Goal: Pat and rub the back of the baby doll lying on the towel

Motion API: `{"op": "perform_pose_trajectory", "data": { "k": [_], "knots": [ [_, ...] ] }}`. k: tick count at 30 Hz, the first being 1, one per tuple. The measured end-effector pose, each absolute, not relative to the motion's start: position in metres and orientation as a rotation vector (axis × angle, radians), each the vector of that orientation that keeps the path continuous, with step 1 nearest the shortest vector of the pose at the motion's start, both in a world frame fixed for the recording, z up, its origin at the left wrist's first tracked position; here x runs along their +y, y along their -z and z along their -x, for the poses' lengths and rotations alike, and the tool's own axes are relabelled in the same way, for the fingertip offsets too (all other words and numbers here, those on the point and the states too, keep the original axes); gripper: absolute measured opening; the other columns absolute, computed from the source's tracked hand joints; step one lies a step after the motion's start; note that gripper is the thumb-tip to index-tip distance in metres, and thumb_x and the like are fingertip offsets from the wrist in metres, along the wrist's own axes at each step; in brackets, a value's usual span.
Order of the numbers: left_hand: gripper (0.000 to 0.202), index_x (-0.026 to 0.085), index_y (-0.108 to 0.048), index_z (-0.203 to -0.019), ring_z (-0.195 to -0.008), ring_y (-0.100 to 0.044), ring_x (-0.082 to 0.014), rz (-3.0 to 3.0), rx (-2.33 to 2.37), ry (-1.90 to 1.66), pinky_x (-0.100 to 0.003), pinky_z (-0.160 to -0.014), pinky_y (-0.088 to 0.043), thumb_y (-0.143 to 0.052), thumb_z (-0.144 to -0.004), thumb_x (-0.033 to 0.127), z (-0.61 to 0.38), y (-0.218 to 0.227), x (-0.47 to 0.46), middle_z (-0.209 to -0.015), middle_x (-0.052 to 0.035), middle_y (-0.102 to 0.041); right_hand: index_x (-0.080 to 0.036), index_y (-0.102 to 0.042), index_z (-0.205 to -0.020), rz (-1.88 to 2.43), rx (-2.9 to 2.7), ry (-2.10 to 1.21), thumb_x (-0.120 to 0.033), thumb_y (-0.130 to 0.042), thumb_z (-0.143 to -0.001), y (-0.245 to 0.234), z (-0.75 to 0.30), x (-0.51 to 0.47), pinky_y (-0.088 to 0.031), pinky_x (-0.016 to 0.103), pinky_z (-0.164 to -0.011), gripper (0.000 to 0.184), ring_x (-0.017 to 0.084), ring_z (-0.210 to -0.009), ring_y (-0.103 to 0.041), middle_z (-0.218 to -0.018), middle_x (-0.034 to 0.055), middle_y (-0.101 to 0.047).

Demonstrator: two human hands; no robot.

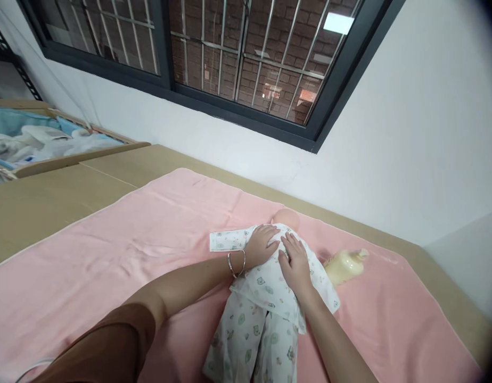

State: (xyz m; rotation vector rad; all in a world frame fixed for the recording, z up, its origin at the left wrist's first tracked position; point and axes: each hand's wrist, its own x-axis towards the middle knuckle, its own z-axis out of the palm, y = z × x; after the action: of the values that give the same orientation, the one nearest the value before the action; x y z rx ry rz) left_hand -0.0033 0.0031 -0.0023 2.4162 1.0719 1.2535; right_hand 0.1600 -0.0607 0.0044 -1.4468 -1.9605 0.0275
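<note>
A baby doll [288,217] lies on its back on a pink blanket [142,234], dressed in a white printed top and trousers [254,330]. My left hand [262,244], with a bracelet on the wrist, rests on the doll's chest near the neckline, fingers curled on the cloth. My right hand [296,260] lies beside it on the chest, fingers flat and together. One sleeve [227,240] sticks out to the left. The doll's bare arm [345,265] shows on the right, blurred.
The blanket covers a tan table [50,202] that runs along a white wall under a barred window. A cardboard box [70,158] with white and blue cloth stands at the far left.
</note>
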Motion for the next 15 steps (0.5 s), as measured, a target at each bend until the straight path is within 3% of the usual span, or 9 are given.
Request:
{"op": "perform_pose_trajectory", "data": {
  "k": [4, 7, 9, 12, 15],
  "knots": [
    [0.039, 0.015, -0.061, -0.134, -0.135, -0.055, -0.0282, -2.523, 1.150, -1.127, -0.049, -0.119, -0.041, -0.048, -0.098, 0.026, 0.007, -0.009, -0.019, -0.139, -0.0135, -0.063, -0.009, -0.067, -0.132, 1.370, -1.962, -0.008, -0.038, -0.040, -0.098, 0.000, -0.168, -0.062, -0.037, 0.063, -0.120, 0.052, 0.035, -0.143, -0.049, -0.146, 0.0189, -0.059],
    [0.041, 0.017, -0.060, -0.136, -0.136, -0.055, -0.0272, -2.573, 1.254, -1.000, -0.043, -0.119, -0.042, -0.054, -0.099, 0.032, 0.018, -0.019, -0.049, -0.144, -0.0112, -0.060, -0.008, -0.068, -0.129, 1.314, -1.953, -0.005, -0.045, -0.041, -0.097, 0.005, -0.175, -0.061, -0.040, 0.062, -0.118, 0.056, 0.037, -0.140, -0.052, -0.143, 0.0211, -0.061],
    [0.047, 0.018, -0.055, -0.141, -0.137, -0.054, -0.0312, -2.626, 1.294, -0.776, -0.047, -0.114, -0.045, -0.055, -0.099, 0.038, 0.031, -0.024, -0.072, -0.148, -0.0123, -0.056, -0.007, -0.070, -0.126, 1.305, -1.952, -0.012, -0.050, -0.042, -0.095, 0.006, -0.178, -0.059, -0.041, 0.064, -0.117, 0.060, 0.039, -0.138, -0.054, -0.141, 0.0226, -0.062],
    [0.053, 0.017, -0.054, -0.141, -0.129, -0.060, -0.0311, -2.607, 1.186, -0.607, -0.046, -0.112, -0.047, -0.057, -0.097, 0.047, 0.058, -0.033, -0.106, -0.137, -0.0126, -0.064, -0.009, -0.067, -0.131, 1.364, -1.975, -0.052, -0.053, -0.041, -0.093, 0.005, -0.182, -0.059, -0.039, 0.065, -0.118, 0.064, 0.041, -0.141, -0.051, -0.144, 0.0215, -0.060],
    [0.052, 0.016, -0.055, -0.141, -0.127, -0.061, -0.0294, -2.515, 1.151, -0.692, -0.042, -0.110, -0.050, -0.059, -0.097, 0.044, 0.095, -0.043, -0.135, -0.130, -0.0124, -0.068, -0.011, -0.066, -0.135, 1.418, -2.004, -0.063, -0.052, -0.041, -0.094, 0.008, -0.190, -0.060, -0.037, 0.065, -0.120, 0.063, 0.041, -0.142, -0.049, -0.147, 0.0200, -0.058]
  ]
}}
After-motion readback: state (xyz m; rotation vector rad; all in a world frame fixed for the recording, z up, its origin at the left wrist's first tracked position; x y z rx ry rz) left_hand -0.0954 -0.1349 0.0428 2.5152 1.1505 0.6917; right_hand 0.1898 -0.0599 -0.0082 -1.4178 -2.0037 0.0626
